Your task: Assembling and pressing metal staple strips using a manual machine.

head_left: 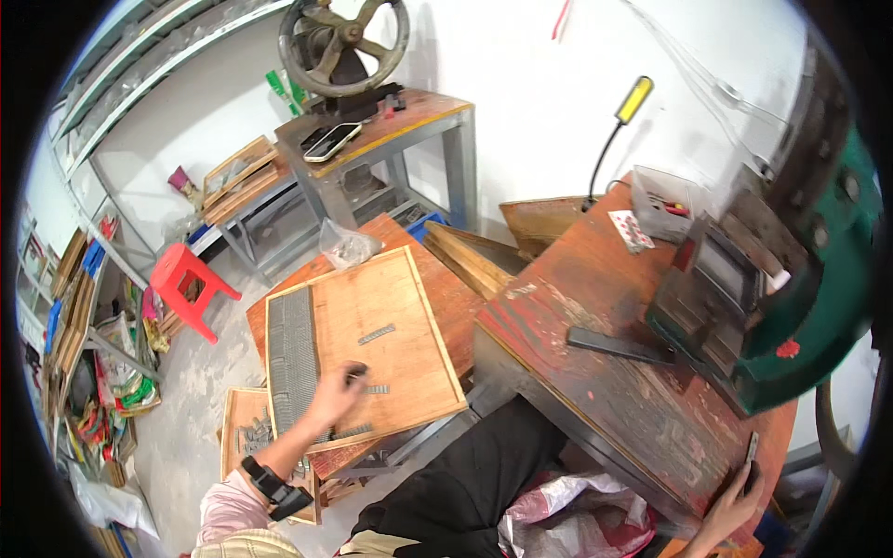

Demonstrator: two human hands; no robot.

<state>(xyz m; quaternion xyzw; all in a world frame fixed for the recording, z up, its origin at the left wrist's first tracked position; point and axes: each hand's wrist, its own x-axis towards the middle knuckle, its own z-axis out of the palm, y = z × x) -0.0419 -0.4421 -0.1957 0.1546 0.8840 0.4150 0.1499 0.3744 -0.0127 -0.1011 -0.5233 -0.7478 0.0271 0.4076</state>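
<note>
Plywood, pale and framed, makes up the shallow tray (409, 321) at the left, where rows of small grey metal pieces (291, 358) pack its left side. The left hand (335, 392) reaches over the tray's near edge, fingers curled down onto a short strip of metal pieces (375, 390), seemingly pinching it. Another loose strip (376, 334) lies farther off on the bare board. To the right stands a worn red workbench (595, 372) with a dark flat bar (619, 346) and a green press machine (781, 279). At the bench's near right corner the right hand (739, 502) holds a thin metal strip (751, 448) upright between closed fingers
</note>
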